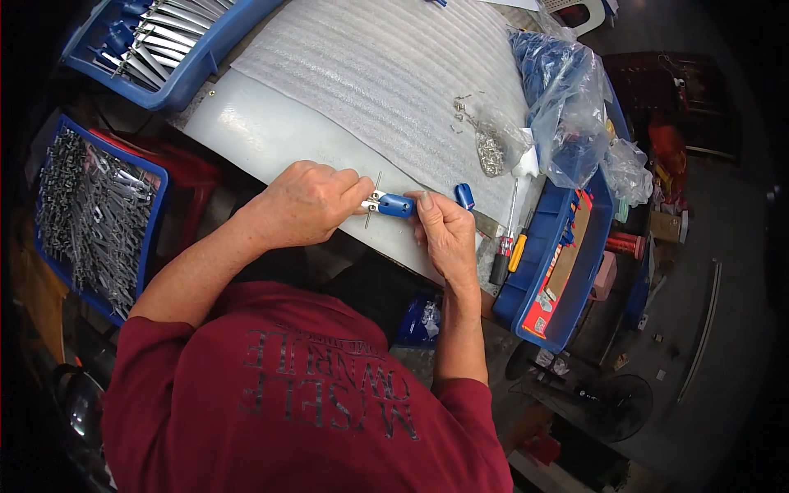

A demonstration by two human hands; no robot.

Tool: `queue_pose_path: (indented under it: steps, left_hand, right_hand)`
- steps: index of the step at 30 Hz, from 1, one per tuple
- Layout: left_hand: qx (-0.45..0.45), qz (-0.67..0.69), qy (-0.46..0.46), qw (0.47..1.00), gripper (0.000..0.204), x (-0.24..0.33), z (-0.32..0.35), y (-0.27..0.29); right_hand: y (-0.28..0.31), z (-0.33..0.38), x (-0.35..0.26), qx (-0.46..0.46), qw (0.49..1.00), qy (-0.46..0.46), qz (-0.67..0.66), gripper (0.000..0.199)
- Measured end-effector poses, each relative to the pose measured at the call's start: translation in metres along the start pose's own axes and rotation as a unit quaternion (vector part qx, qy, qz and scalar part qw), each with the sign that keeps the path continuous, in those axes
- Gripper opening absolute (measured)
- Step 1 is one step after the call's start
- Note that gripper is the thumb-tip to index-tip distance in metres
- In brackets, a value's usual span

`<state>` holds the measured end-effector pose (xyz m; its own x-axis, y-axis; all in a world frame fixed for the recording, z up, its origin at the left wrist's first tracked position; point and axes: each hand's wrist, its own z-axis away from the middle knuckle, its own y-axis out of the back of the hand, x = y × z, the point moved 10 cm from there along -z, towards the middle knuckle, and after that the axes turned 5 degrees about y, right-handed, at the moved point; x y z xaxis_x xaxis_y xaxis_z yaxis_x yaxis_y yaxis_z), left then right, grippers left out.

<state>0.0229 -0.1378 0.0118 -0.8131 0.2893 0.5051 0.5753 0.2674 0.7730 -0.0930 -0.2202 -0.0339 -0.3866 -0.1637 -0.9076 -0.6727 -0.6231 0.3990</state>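
Note:
Over the table's near edge, my two hands hold a small part between them. Its middle is a blue plastic piece [396, 205] with dark holes, joined to a white metal bracket [374, 200]. A thin metal rod [379, 180] sticks out crosswise at the bracket. My left hand [308, 204] is closed on the bracket end; what lies inside the fist is hidden. My right hand [446, 234] pinches the other end of the blue piece with its thumb and fingers. Just beyond the right hand, a second blue plastic piece [464, 195] lies on the foam sheet.
A foam sheet [370, 82] covers much of the white table [271, 131]. Loose screws spill near a clear bag of screws [491, 152]. Screwdrivers [518, 251] lie beside a blue bin [526, 292] at right. Left are a crate of metal parts [94, 222] and a blue bin of blades [164, 99].

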Motion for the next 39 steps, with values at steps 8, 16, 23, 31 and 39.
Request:
queue_pose_path:
  steps: [8,16,23,31,39]
  left_hand:
    - [-0.01,0.006,0.007,1.0,0.018,-0.001,0.0,-0.001]
    - [-0.011,0.002,0.01,1.0,0.019,-0.002,0.0,-0.002]
    - [-0.003,-0.001,0.013,1.0,0.018,-0.002,-0.001,0.001]
    - [0.015,0.003,0.01,1.0,0.016,-0.001,0.001,0.003]
    - [0.017,0.001,0.01,1.0,0.016,-0.001,0.001,0.003]
  right_hand:
    - [0.0,0.002,-0.012,0.019,0.997,0.042,0.067,0.022]
    - [-0.001,0.001,-0.015,0.018,0.996,0.051,0.07,0.022]
    - [0.021,-0.003,-0.015,0.05,0.996,0.042,0.058,0.023]
    - [0.079,-0.058,-0.013,0.152,0.953,0.059,0.254,0.015]
    - [0.065,-0.093,-0.016,0.13,0.897,0.098,0.41,0.017]
